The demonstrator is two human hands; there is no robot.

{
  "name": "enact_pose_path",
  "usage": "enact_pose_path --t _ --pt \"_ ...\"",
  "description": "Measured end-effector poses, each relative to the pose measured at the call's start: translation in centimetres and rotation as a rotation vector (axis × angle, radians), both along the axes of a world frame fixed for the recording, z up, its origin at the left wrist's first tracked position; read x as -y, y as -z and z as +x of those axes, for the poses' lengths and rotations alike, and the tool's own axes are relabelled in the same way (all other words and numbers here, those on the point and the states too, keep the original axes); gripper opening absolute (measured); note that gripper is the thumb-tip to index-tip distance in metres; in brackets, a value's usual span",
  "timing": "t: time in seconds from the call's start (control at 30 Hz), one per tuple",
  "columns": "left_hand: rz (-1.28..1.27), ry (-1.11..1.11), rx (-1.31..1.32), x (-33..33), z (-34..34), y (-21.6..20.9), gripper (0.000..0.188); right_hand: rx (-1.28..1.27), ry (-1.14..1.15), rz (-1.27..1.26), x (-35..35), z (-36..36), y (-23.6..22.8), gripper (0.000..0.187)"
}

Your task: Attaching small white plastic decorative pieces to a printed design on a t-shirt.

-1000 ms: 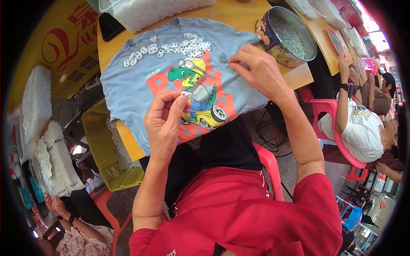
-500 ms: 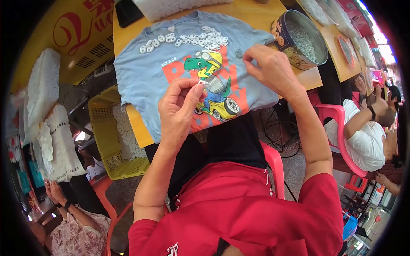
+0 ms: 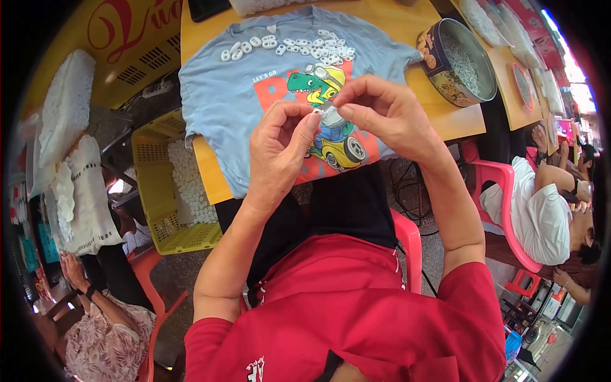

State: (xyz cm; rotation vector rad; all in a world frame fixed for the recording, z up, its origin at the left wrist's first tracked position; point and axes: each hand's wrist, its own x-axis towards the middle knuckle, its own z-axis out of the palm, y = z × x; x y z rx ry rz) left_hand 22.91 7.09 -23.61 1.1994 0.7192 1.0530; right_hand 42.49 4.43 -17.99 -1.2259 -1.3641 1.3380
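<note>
White plastic piece point(image 3: 326, 109) — pinched between fingertips of left hand point(image 3: 280, 149) and right hand point(image 3: 382, 114) | above blue shirt point(image 3: 223, 95) on wooden table point(image 3: 407, 25) | white rings point(image 3: 305, 48) on shirt — tin point(image 3: 457, 62) nearby

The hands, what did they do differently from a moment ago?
The left hand and right hand rose off the blue T-shirt and came together; their fingertips now pinch a small white piece between them. Before, they were apart, the right nearer the round tin. The white pieces on the shirt stayed put.
</note>
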Motion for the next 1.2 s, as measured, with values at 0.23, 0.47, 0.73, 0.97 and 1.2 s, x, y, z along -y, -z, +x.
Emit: enact_pose_path --t 0.23,0.47,0.73,0.97,1.2 --pt "0.069 -0.003 -0.008 0.0 0.2 0.2 0.009 0.079 -0.007 -0.041 -0.3 -0.5 0.1 0.016" --pt "0.085 0.002 -0.021 0.0 0.2 0.2 0.009 0.124 0.005 -0.015 -0.4 -0.9 0.0 0.017" --pt "0.073 -0.015 -0.045 0.0 0.2 0.2 0.010 0.218 0.007 0.040 -0.5 -1.5 -0.9 0.016" --pt "0.056 -0.007 -0.019 0.1 0.2 0.1 0.011 0.457 0.028 0.273 -0.7 -1.9 -1.0 0.013" --pt "0.052 -0.009 -0.041 0.1 0.3 0.2 0.012 0.442 0.024 0.294 -0.8 -1.9 -0.7 0.012"
